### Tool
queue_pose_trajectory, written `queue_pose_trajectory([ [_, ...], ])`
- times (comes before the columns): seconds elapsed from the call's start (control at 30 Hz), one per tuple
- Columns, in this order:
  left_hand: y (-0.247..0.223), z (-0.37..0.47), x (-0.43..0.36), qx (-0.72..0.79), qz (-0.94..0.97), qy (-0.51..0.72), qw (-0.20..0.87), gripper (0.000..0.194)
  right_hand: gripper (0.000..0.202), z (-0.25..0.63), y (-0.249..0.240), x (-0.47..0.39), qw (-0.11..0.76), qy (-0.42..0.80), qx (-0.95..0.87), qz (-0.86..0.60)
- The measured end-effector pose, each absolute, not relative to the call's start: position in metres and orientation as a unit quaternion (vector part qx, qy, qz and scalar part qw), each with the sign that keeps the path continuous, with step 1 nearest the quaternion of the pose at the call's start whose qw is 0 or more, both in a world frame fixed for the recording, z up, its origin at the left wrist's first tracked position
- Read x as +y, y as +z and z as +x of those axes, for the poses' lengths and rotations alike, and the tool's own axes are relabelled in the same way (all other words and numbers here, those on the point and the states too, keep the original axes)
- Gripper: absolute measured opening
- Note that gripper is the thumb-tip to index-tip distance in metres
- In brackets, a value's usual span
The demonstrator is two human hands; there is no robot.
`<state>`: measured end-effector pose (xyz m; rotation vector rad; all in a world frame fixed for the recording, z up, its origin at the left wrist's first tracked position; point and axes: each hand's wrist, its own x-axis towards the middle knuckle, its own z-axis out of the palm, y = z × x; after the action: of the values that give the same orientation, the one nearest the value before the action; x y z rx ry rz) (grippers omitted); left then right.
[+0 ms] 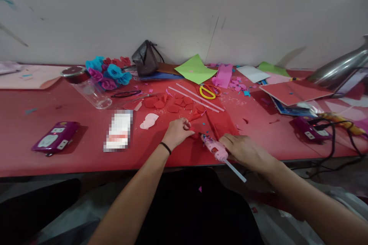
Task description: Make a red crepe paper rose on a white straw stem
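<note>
In the head view, my left hand (178,133) has its fingers pinched on a small red paper piece (194,133), close to the table's front edge. My right hand (240,149) is closed around a pink glue gun (216,148), whose tip points left toward that piece. A clear glue stick (235,170) sticks out of the gun's back end. Cut red petals (173,107) lie just beyond my hands, with two clear glue sticks (197,97) behind them. Red paper (221,121) lies near my right hand.
Yellow-handled scissors (207,92) lie behind the petals. At the left are a glass jar (90,90), paper flowers (109,74) and a purple power strip (57,136). A second power strip (312,130) with black cables, and a metal flask (342,63), are at the right.
</note>
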<state>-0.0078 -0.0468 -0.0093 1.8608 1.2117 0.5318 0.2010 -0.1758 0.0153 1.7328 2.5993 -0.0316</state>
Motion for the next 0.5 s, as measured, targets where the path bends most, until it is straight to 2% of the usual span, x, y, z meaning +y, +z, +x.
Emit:
queue_pose_trajectory([
  [0.13,-0.013,-0.008,-0.046,0.474,0.727,0.228,0.442,0.020,0.008,0.200,0.029,-0.175,0.046,-0.005,0.840,0.540],
  [0.3,-0.019,-0.011,-0.044,0.460,0.685,0.261,0.502,0.021,0.010,0.219,0.047,-0.184,0.043,-0.052,0.827,0.558],
  [0.4,-0.019,-0.019,-0.042,0.456,0.638,0.301,0.542,0.023,0.015,0.249,0.044,-0.186,0.015,-0.044,0.804,0.592],
  [0.5,-0.013,-0.030,-0.039,0.457,0.601,0.345,0.558,0.025,0.022,0.286,0.025,-0.173,-0.049,0.049,0.739,0.670],
])
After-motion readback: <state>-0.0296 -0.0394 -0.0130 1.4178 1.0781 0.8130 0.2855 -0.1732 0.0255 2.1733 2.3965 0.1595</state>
